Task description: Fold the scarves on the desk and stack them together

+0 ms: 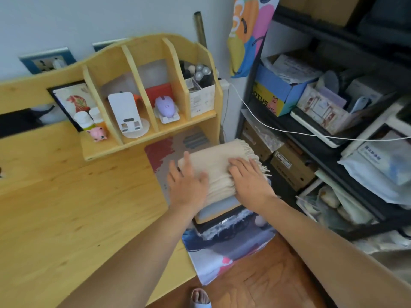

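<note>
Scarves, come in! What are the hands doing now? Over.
Left hand and right hand flat on cream scarf, open. Scarf folded, topping a stack at desk edge. Nothing in the way.

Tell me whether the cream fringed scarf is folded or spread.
Folded: the cream fringed scarf lies as a compact layered rectangle atop the stack, both hands pressing it flat.

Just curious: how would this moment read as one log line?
step: stacking | left hand: flat on cream scarf | right hand: flat on it | under: folded pile | place: desk edge
</note>
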A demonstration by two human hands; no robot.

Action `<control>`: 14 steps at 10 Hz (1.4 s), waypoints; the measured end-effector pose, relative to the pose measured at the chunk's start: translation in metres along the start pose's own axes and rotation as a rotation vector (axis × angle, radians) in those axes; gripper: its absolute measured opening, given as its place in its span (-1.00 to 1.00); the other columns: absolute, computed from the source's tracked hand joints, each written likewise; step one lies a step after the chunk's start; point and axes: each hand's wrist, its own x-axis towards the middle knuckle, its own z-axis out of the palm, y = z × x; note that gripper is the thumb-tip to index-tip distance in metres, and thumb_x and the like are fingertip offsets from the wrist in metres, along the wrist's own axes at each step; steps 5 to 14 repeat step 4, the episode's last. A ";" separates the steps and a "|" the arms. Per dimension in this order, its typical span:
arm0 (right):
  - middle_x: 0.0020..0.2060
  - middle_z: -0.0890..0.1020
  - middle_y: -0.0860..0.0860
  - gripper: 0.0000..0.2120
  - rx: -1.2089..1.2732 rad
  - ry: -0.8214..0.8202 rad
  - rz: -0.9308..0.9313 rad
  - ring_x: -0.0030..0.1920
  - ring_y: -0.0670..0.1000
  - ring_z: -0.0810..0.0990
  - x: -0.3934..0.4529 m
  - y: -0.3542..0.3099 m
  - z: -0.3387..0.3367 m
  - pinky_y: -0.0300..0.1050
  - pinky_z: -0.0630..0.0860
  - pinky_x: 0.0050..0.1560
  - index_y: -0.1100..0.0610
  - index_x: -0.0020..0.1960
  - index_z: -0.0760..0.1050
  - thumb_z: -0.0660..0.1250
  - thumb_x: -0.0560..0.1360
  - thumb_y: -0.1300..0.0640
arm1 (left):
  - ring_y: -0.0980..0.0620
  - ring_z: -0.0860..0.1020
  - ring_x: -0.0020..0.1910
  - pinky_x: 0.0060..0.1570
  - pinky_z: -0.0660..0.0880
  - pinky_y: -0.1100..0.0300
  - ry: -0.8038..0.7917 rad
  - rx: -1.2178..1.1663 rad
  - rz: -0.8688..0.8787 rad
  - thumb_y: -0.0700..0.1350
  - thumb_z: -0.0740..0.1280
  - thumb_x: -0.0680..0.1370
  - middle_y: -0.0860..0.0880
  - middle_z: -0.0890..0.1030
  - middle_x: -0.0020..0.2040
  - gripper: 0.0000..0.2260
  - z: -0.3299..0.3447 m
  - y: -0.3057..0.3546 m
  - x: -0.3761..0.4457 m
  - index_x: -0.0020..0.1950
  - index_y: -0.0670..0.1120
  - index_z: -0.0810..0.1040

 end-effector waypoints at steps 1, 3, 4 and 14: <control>0.63 0.05 0.11 -0.10 -0.110 -0.146 0.003 0.62 0.17 0.00 -0.011 -0.004 -0.008 0.24 -0.06 0.58 0.17 0.65 -0.10 0.31 0.44 0.21 | -0.22 -0.30 0.62 0.59 -0.15 -0.17 -0.164 0.404 0.301 0.25 -0.06 0.69 -0.04 -0.31 0.65 -0.45 -0.006 -0.018 -0.011 0.65 0.20 -0.14; 0.63 -0.14 0.11 -0.10 -0.167 -0.321 0.077 0.61 0.24 -0.16 -0.016 -0.024 -0.051 0.26 -0.13 0.58 0.09 0.64 -0.26 0.26 0.52 0.23 | -0.20 -0.01 0.63 0.58 0.07 -0.09 -0.160 0.397 0.494 0.14 0.06 0.72 -0.08 0.02 0.66 -0.51 -0.056 -0.040 -0.020 0.65 0.11 0.12; 0.58 0.10 0.14 -0.25 -0.157 -0.306 0.137 0.58 0.23 0.04 0.002 -0.039 -0.083 0.24 -0.01 0.56 0.06 0.63 -0.01 0.22 0.52 0.25 | -0.13 0.46 0.36 0.35 0.43 -0.03 -0.160 0.287 0.487 0.01 0.16 0.71 -0.07 0.49 0.37 -0.66 -0.085 -0.052 -0.017 0.45 0.01 0.49; 0.58 0.10 0.14 -0.25 -0.157 -0.306 0.137 0.58 0.23 0.04 0.002 -0.039 -0.083 0.24 -0.01 0.56 0.06 0.63 -0.01 0.22 0.52 0.25 | -0.13 0.46 0.36 0.35 0.43 -0.03 -0.160 0.287 0.487 0.01 0.16 0.71 -0.07 0.49 0.37 -0.66 -0.085 -0.052 -0.017 0.45 0.01 0.49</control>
